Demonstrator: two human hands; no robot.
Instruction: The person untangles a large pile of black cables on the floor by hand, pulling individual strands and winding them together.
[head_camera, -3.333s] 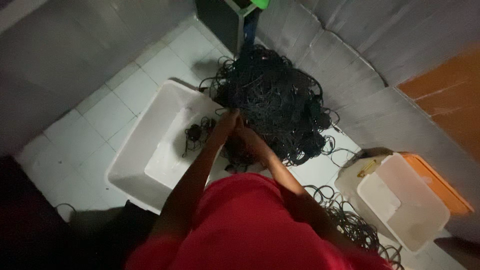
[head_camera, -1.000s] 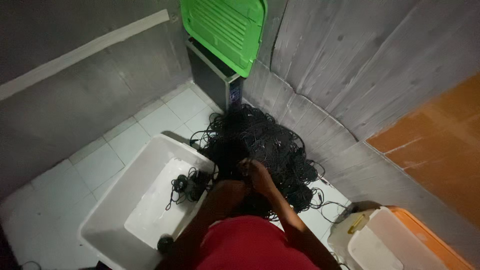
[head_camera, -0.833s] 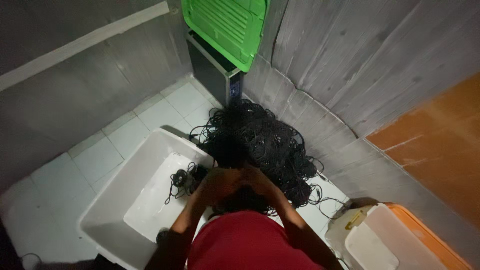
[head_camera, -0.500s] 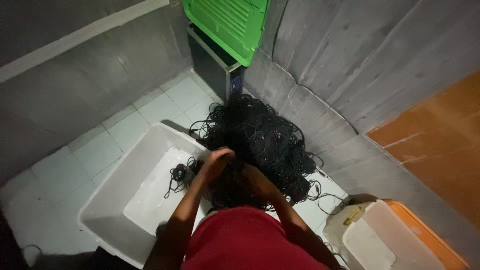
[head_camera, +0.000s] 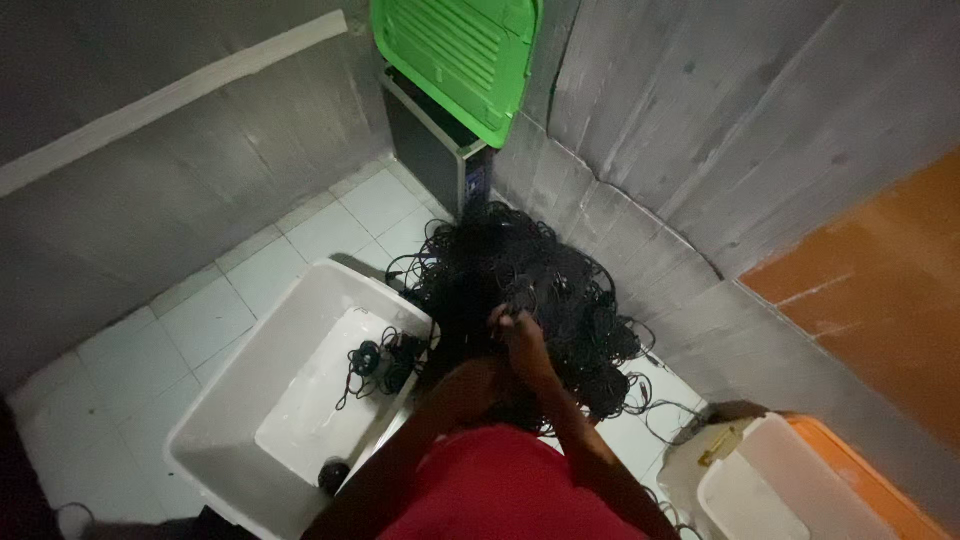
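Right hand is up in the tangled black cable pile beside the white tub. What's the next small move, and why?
Probably lift the right hand slowly to draw one cable free of the black cable pile, then carry it left to the white tub. The fingers seem pinched on a strand, the pile is densely tangled, and a small coiled bundle already lies in the tub. The left hand is hard to make out.

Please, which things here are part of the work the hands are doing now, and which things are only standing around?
In the work:
right hand, fingers in the pile
black cable pile
white tub with a few cables
left hand, hidden in the dark

Standing around:
green lid
dark box
small white bin
orange lid
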